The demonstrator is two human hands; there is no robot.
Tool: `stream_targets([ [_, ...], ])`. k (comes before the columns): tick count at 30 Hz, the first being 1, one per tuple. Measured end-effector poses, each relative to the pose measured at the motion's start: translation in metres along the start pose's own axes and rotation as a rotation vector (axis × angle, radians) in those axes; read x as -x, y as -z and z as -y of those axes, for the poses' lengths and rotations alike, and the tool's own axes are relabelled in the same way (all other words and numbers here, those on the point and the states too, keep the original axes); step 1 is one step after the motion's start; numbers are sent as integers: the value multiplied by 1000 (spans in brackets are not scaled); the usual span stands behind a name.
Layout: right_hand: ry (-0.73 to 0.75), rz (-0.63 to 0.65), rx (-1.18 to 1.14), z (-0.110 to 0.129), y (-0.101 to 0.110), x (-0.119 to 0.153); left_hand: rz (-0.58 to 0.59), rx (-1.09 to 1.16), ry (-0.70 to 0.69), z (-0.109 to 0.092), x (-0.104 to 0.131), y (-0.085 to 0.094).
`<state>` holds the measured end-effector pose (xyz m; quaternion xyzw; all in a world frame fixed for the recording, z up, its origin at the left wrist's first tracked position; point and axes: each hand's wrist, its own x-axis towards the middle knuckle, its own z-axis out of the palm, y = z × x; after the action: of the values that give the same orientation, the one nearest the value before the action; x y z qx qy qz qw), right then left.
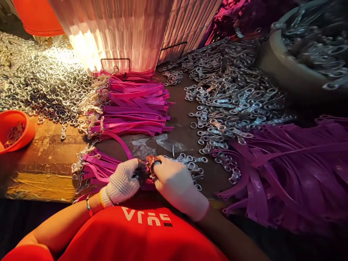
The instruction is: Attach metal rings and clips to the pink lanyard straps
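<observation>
straps [136, 119] lie in bundles at centre left, the near one beside your left hand [121, 181]. its fingers and those of your right hand [174, 181] curl narrow, almost together; what they hold is hidden and cannot be told. steady one hand, and make small moves with the other.

Tbl [54, 141]: brown wood, worn; yellowish strip [40, 186] along L front edge
Panels [122, 32]: ribbed, upright, back ctr
Light [87, 47]: warm, v. bright upper L; R side dim
</observation>
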<state>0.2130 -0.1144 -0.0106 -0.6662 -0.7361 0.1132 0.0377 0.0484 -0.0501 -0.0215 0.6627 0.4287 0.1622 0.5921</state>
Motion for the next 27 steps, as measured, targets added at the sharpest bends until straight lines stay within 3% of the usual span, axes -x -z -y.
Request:
stream_targets([
  [2, -37, 39, 7, -1, 2, -2, 47, -43, -14, 1, -6, 1],
  [5, -74, 137, -4, -3, 9, -6, 164, 44, 106, 1, -15, 4],
  [10, -139, 337, 15, -6, 14, -13, 140, 156, 182, 4, -18, 3],
  [18, 53, 292, 55, -6, -7, -14, 198, 78, 179, 9, -23, 4],
  [21, 106, 305, 41, -6, 1, -19, 283, -91, 123, -2, -27, 21],
  [23, 150, 264, 36, -9, 10, -21, 292, -247, 58, -13, -26, 41],
  [25, 150, 208, 40, -13, 16, -18, 199, -348, 71, -22, -20, 67],
  [27, 113, 175, 41, -18, 19, -12, 58, -311, 129, -29, -9, 96],
])
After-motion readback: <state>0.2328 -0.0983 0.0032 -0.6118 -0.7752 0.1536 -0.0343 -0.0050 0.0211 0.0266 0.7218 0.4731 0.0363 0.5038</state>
